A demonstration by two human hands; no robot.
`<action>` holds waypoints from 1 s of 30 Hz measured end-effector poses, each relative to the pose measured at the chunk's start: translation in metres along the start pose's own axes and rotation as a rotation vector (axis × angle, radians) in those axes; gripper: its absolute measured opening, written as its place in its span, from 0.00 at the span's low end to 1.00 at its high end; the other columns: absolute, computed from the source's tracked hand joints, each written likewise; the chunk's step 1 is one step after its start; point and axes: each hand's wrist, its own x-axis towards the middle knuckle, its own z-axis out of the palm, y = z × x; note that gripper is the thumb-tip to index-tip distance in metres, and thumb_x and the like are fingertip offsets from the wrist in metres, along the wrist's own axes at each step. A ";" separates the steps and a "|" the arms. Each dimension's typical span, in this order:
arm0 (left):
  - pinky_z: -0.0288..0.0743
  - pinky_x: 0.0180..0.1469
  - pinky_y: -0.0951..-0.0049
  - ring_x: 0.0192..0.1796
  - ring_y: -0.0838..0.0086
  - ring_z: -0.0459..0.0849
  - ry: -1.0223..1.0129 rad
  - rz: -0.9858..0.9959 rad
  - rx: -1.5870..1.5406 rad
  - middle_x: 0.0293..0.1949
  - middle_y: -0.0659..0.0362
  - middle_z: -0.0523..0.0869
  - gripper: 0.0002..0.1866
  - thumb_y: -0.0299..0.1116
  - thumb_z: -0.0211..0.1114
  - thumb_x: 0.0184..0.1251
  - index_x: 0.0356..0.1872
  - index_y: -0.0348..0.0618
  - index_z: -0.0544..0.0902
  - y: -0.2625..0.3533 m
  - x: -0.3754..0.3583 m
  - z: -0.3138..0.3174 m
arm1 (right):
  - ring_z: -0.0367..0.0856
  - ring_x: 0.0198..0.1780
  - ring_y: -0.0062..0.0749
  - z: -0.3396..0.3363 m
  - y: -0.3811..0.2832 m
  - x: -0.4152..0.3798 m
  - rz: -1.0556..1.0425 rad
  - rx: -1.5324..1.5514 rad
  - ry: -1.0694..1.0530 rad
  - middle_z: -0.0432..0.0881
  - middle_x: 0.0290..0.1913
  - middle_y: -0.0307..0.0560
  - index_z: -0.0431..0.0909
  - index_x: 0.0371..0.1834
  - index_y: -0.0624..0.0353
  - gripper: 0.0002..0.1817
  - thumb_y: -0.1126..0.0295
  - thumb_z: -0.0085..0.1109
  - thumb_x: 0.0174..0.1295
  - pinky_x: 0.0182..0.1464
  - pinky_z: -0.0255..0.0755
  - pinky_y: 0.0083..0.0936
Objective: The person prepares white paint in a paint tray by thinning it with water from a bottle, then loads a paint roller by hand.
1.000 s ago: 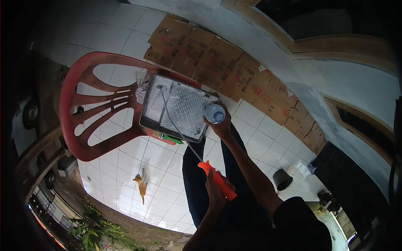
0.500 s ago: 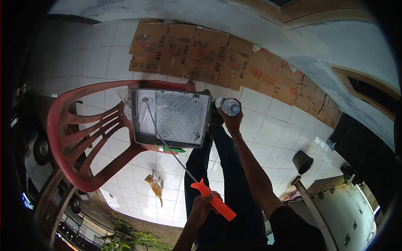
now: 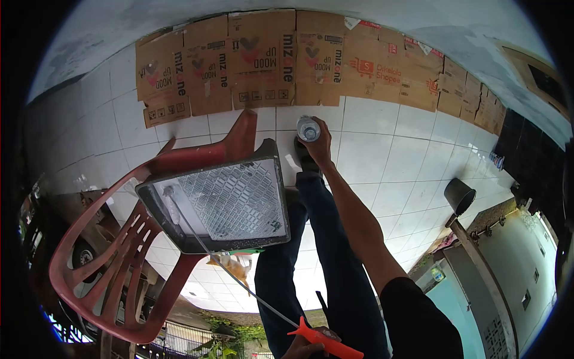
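My right hand is wrapped round a clear plastic bottle, held over the tiled floor near my foot. Low in the view, my left hand grips the orange handle of a paint roller. Its thin metal rod runs up to the roller head, which lies in the white paint at the left end of a dark paint tray. The tray has a textured grid surface and rests on a red plastic chair.
Flattened cardboard lines the floor along the wall. An orange and white cat lies beyond the tray. A dark bucket stands at the right beside a wooden rail. Something green shows under the tray's edge.
The view has shifted and turned. My right hand with the bottle appears higher and further left, and my left hand with the roller handle appears lower. Both grips look the same.
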 end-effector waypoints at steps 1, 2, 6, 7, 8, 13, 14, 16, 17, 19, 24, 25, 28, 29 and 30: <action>0.80 0.31 0.68 0.35 0.61 0.85 0.008 -0.010 0.008 0.43 0.41 0.82 0.19 0.37 0.65 0.63 0.47 0.33 0.77 0.001 0.004 -0.004 | 0.78 0.53 0.49 0.005 0.008 0.003 -0.018 -0.023 0.001 0.78 0.50 0.52 0.74 0.53 0.59 0.36 0.75 0.79 0.34 0.55 0.74 0.37; 0.80 0.31 0.68 0.35 0.61 0.85 0.019 -0.020 0.014 0.43 0.41 0.82 0.19 0.37 0.65 0.63 0.47 0.33 0.77 0.003 0.008 -0.009 | 0.77 0.53 0.50 0.011 0.014 0.005 -0.034 -0.044 0.000 0.77 0.50 0.52 0.74 0.53 0.59 0.37 0.76 0.79 0.33 0.55 0.74 0.37; 0.80 0.31 0.68 0.35 0.61 0.85 0.065 -0.060 0.030 0.44 0.40 0.82 0.19 0.37 0.65 0.63 0.47 0.32 0.77 0.001 0.010 -0.025 | 0.76 0.53 0.50 0.031 0.037 0.008 -0.001 -0.023 0.021 0.76 0.50 0.52 0.74 0.53 0.59 0.37 0.77 0.78 0.32 0.54 0.74 0.40; 0.80 0.31 0.68 0.35 0.61 0.85 0.074 -0.065 0.033 0.44 0.40 0.82 0.19 0.37 0.65 0.63 0.47 0.32 0.77 0.000 0.011 -0.028 | 0.76 0.53 0.50 0.035 0.040 0.007 0.006 -0.019 0.021 0.76 0.50 0.52 0.74 0.53 0.59 0.37 0.77 0.78 0.32 0.54 0.74 0.40; 0.80 0.31 0.68 0.35 0.61 0.85 0.079 -0.068 0.040 0.44 0.40 0.82 0.19 0.37 0.65 0.63 0.47 0.32 0.77 0.001 0.014 -0.032 | 0.75 0.53 0.51 0.038 0.044 0.008 0.024 0.022 0.019 0.77 0.50 0.52 0.74 0.53 0.58 0.37 0.77 0.78 0.32 0.55 0.73 0.40; 0.80 0.31 0.68 0.35 0.61 0.85 0.085 -0.109 0.067 0.44 0.40 0.82 0.19 0.37 0.65 0.63 0.47 0.32 0.77 0.081 0.079 0.041 | 0.75 0.53 0.49 0.047 0.063 0.009 0.012 -0.142 0.044 0.78 0.50 0.50 0.75 0.53 0.56 0.36 0.77 0.76 0.32 0.56 0.69 0.41; 0.80 0.31 0.68 0.35 0.61 0.85 0.076 -0.120 0.079 0.44 0.40 0.82 0.19 0.37 0.65 0.63 0.47 0.32 0.77 0.062 0.073 0.006 | 0.75 0.53 0.49 0.048 0.067 0.009 0.002 -0.112 0.054 0.78 0.49 0.50 0.75 0.53 0.55 0.36 0.76 0.76 0.32 0.56 0.68 0.42; 0.80 0.31 0.68 0.35 0.61 0.85 0.068 -0.142 0.110 0.44 0.40 0.82 0.19 0.37 0.65 0.63 0.47 0.32 0.77 0.007 0.037 -0.056 | 0.74 0.54 0.51 0.050 0.077 0.008 0.005 -0.054 0.069 0.78 0.50 0.51 0.75 0.53 0.56 0.36 0.76 0.76 0.33 0.56 0.67 0.42; 0.80 0.31 0.68 0.35 0.61 0.85 0.068 -0.153 0.126 0.44 0.40 0.82 0.19 0.37 0.65 0.63 0.47 0.32 0.77 0.010 0.038 -0.060 | 0.74 0.54 0.51 0.049 0.081 0.008 0.012 -0.053 0.084 0.78 0.50 0.51 0.75 0.53 0.56 0.36 0.76 0.76 0.33 0.56 0.67 0.42; 0.80 0.31 0.68 0.35 0.61 0.85 0.074 -0.165 0.148 0.44 0.40 0.82 0.19 0.37 0.65 0.63 0.47 0.32 0.77 0.011 0.038 -0.065 | 0.73 0.54 0.53 0.049 0.085 0.007 0.073 0.002 0.091 0.76 0.52 0.52 0.74 0.53 0.56 0.36 0.77 0.75 0.33 0.58 0.67 0.42; 0.80 0.31 0.68 0.35 0.61 0.85 0.099 -0.187 0.176 0.44 0.40 0.82 0.19 0.37 0.65 0.63 0.47 0.32 0.77 0.010 0.037 -0.066 | 0.72 0.56 0.54 0.046 0.094 0.000 0.074 0.039 0.072 0.74 0.53 0.54 0.74 0.53 0.56 0.36 0.78 0.75 0.33 0.59 0.69 0.42; 0.80 0.31 0.68 0.35 0.61 0.85 0.100 -0.190 0.182 0.44 0.40 0.82 0.19 0.37 0.65 0.63 0.47 0.32 0.77 0.010 0.038 -0.066 | 0.72 0.56 0.54 0.043 0.093 0.000 0.075 0.038 0.065 0.74 0.53 0.54 0.73 0.54 0.56 0.37 0.78 0.75 0.33 0.59 0.69 0.41; 0.80 0.31 0.68 0.35 0.61 0.85 0.104 -0.191 0.196 0.44 0.40 0.82 0.19 0.37 0.65 0.63 0.47 0.32 0.77 0.010 0.038 -0.066 | 0.73 0.57 0.54 0.038 0.092 -0.001 0.101 0.015 0.050 0.74 0.53 0.54 0.73 0.54 0.56 0.37 0.78 0.76 0.33 0.58 0.71 0.40; 0.80 0.31 0.68 0.35 0.61 0.85 0.103 -0.190 0.196 0.44 0.40 0.82 0.19 0.37 0.65 0.63 0.47 0.32 0.77 0.010 0.039 -0.065 | 0.73 0.57 0.54 0.038 0.092 -0.001 0.098 0.016 0.049 0.74 0.53 0.54 0.73 0.54 0.56 0.37 0.78 0.76 0.33 0.58 0.71 0.40; 0.80 0.31 0.68 0.35 0.61 0.85 0.103 -0.192 0.195 0.45 0.40 0.82 0.19 0.37 0.65 0.63 0.47 0.32 0.77 0.008 0.039 -0.064 | 0.73 0.56 0.54 0.037 0.092 -0.003 0.089 0.022 0.039 0.74 0.53 0.54 0.72 0.55 0.55 0.38 0.77 0.76 0.34 0.58 0.71 0.41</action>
